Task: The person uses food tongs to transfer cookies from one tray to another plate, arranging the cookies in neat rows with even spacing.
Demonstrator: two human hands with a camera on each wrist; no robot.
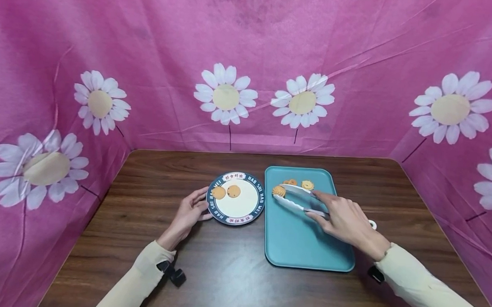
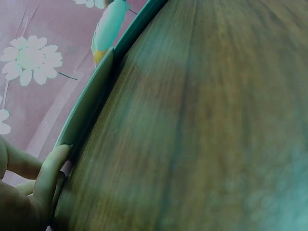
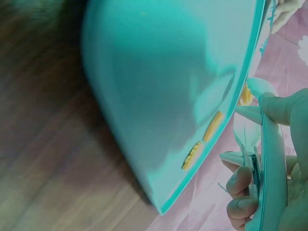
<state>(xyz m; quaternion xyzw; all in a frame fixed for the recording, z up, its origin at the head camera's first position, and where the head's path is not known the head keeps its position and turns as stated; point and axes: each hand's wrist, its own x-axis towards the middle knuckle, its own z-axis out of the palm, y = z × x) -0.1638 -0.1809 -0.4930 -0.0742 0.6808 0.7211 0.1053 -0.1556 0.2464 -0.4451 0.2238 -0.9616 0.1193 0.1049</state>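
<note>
My left hand (image 1: 191,211) holds the left rim of a round plate (image 1: 236,221) with a dark patterned border. In the left wrist view, the thumb (image 2: 57,161) lies against the plate's edge. Two round cookies (image 1: 234,191) sit on the plate's left part. Over the teal tray (image 1: 308,248), my right hand (image 1: 348,222) grips white-tipped tongs (image 1: 290,204). Between the tong tips is a swirled cookie (image 1: 278,191), held above the tray as the right wrist view shows. Behind it on the tray lie a scalloped cookie (image 1: 308,185) and a browner cookie (image 1: 292,182).
The plate stands close against the tray's left edge on a dark wooden table (image 1: 224,271). Pink cloth (image 1: 268,31) with large daisies hangs around the back and both sides. Dark wrist devices (image 1: 178,277) hang below the pale sleeves.
</note>
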